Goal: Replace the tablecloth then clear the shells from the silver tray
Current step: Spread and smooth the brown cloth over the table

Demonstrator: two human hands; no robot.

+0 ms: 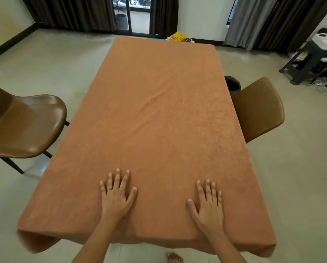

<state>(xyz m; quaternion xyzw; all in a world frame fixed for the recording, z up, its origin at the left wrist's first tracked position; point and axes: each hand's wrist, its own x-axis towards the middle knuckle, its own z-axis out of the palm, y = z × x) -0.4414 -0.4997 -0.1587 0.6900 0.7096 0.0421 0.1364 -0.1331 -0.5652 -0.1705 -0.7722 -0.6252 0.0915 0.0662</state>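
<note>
Surface [178,59] is fully under a rust-orange tablecloth [155,120], bit wrinkled mid-way, left hand [116,198] and right hand [209,205] flat on its near end.

— What is the person wearing on the hands?
— The left hand [116,196] is wearing a thin gold-coloured ring [109,189] on its ring finger.
— And the right hand [208,205]?
— It is showing bare, like both forearms [96,242]. A bare foot [174,258] is peeking in at the bottom edge, toes showing.

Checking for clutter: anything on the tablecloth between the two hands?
Head view: only bare orange tablecloth between the left hand and right hand, both flat on it.
</note>
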